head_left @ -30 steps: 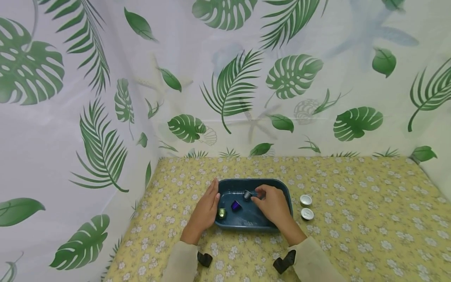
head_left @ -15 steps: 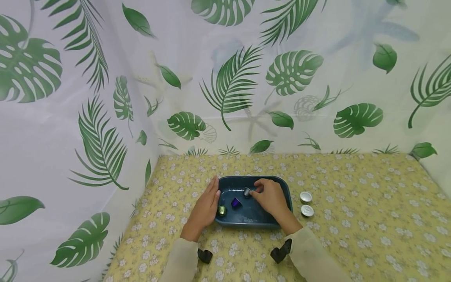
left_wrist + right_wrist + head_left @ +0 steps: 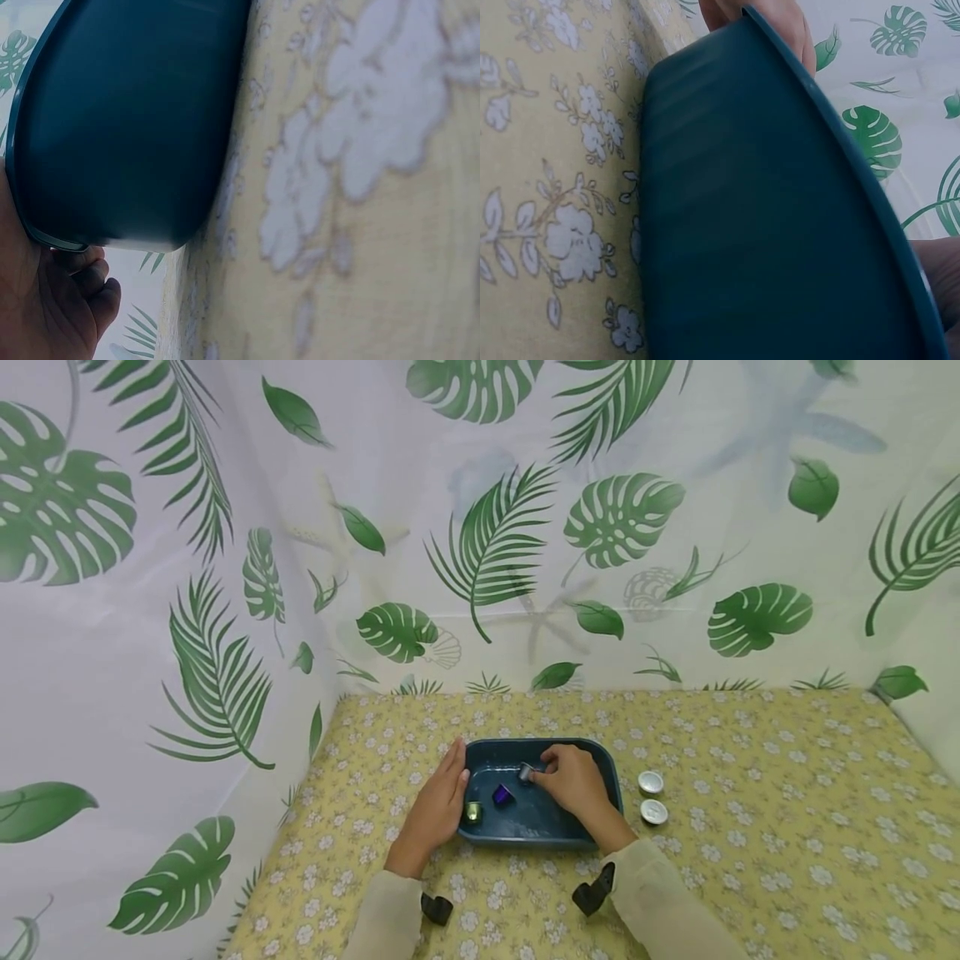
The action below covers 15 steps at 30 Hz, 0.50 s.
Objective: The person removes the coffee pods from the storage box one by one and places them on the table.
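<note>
In the head view my right hand point(image 3: 576, 783) reaches over the near right side of a dark blue tray point(image 3: 525, 842). Its thumb and fingertips are at a grey coffee capsule point(image 3: 525, 772), pinching it inside the tray. A purple coffee capsule point(image 3: 502, 794) lies near the tray's middle, and a green one point(image 3: 472, 812) sits by the left wall. My left hand point(image 3: 437, 800) rests along the tray's left side, fingers straight, thumb at the rim. The left wrist view shows the tray's outer wall point(image 3: 135, 127) with the left hand point(image 3: 56, 307) below it.
Right of the tray, two white-topped capsules point(image 3: 651, 782) stand one in front of the other on the yellow floral tablecloth point(image 3: 787, 827). Leaf-printed white sheets point(image 3: 525, 668) close off the back and left. Black wrist mounts point(image 3: 595, 893) sit at both sleeves.
My right hand has shifted slightly left, and its fingertips have closed on the grey capsule, which now stands a little more upright. The left hand and tray keep their place.
</note>
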{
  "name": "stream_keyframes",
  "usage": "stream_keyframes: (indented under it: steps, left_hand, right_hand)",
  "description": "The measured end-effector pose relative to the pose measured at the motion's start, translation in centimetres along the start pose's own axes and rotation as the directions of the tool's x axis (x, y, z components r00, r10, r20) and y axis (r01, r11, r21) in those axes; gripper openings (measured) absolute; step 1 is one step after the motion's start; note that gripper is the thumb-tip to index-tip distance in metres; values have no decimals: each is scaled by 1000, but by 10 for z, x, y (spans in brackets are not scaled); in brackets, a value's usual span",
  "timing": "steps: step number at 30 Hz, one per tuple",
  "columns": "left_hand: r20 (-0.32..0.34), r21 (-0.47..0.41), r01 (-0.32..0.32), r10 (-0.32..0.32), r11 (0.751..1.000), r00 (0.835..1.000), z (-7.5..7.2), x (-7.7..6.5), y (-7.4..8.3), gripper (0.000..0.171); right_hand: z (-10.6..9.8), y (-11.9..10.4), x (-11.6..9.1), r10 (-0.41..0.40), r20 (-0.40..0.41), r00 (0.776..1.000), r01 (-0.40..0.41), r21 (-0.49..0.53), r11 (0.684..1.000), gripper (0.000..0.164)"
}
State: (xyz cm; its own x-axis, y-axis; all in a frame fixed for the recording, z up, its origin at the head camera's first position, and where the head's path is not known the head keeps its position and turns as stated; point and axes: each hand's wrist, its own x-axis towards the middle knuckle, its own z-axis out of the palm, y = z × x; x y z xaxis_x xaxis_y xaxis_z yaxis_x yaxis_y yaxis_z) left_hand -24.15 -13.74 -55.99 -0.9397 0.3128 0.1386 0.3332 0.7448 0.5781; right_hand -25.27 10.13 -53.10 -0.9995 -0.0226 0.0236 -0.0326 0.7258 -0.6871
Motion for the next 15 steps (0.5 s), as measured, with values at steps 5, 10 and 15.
stream_keyframes:
  steps: [5, 10, 15]
  left_hand:
    - [-5, 2, -1, 1, 1000, 1000, -1, -2, 1, 56]
    - [-9, 6, -15, 15, 1000, 1000, -1, 0, 2, 56]
    - [1, 15, -12, 12, 1000, 1000, -2, 0, 3, 56]
  right_hand:
    - [3, 1, 2, 10, 63, 998, -10, 3, 1000, 40]
    - [2, 0, 6, 8, 86, 996, -7, -11, 1000, 43]
    - [1, -1, 10, 14, 118, 993, -10, -36, 999, 45]
